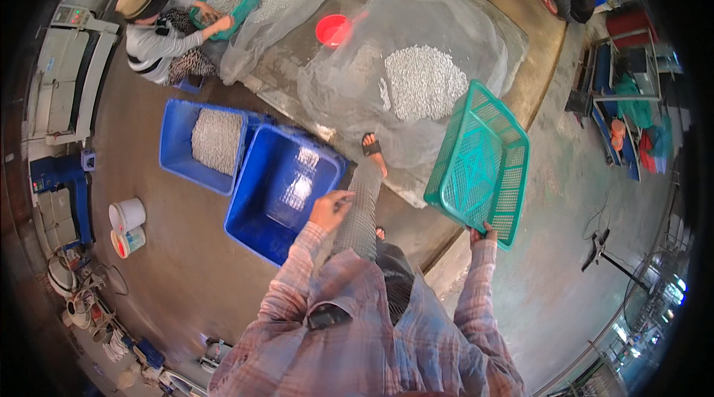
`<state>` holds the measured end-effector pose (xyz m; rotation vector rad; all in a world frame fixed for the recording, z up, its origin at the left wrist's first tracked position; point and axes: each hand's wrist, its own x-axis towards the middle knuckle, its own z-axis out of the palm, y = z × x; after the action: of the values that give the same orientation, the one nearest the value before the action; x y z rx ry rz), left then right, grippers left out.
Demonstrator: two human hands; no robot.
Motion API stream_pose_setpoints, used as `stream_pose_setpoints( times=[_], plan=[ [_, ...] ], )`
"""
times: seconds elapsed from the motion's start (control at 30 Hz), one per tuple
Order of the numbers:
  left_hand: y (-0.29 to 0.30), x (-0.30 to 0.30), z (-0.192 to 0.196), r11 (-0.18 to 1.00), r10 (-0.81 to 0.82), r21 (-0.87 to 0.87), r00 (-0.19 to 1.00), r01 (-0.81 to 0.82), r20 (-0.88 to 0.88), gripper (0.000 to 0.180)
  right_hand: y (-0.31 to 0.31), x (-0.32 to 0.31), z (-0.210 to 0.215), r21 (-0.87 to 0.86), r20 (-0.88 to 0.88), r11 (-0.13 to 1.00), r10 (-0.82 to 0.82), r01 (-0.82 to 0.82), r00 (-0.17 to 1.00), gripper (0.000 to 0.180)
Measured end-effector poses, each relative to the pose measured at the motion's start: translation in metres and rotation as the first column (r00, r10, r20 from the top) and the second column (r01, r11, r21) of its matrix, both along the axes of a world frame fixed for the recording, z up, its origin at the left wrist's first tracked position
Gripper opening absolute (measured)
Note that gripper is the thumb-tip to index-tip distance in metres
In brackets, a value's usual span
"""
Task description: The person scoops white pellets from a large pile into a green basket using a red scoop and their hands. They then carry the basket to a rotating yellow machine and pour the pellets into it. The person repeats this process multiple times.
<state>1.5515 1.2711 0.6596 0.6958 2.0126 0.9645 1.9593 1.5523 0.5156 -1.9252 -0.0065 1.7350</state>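
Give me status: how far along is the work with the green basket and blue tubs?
Done: a pile of small white pieces lies on the mesh sheet. In hand: the right hand grips the empty green basket by its rim; the left hand hangs above an empty blue tub. Left: the second blue tub holds more white pieces.

A perforated green plastic basket [480,166] hangs from the right hand [482,233]; by the left hand [331,210], a glossy blue plastic tub [279,192]; beyond, thin translucent sheeting [416,47] over rough concrete
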Motion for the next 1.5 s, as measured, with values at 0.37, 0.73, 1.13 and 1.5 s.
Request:
stream_pose_setpoints(
  times=[0.37, 0.73, 1.13, 1.5],
  plan=[
    [0.188, -0.110, -0.129, 0.996, -0.020, -0.091, 1.000, 0.022, 0.021, 0.026, 0.228, -0.215, -0.060, 0.074, 0.051, 0.931, 0.355, -0.358, 0.933, 0.022],
    [0.277, -0.282, -0.430, 0.929, 0.356, 0.095, 0.793, -0.358, -0.495, 0.040, 0.421, -0.378, -0.230, 0.402, -0.001, 0.756, 0.564, -0.516, 0.825, 0.029],
    [0.341, -0.490, -0.600, 0.554, 0.701, 0.090, 0.522, -0.828, 0.487, 0.032, 0.414, -0.346, -0.241, 0.567, 0.225, 0.613, 0.527, -0.550, 0.819, 0.033],
    [0.153, -0.580, -0.530, 0.300, 0.791, 0.672, 0.570, -0.677, 0.221, 0.040, 0.306, -0.543, -0.304, 0.421, 0.216, 0.452, 0.792, -0.787, 0.571, 0.028]
  ],
)
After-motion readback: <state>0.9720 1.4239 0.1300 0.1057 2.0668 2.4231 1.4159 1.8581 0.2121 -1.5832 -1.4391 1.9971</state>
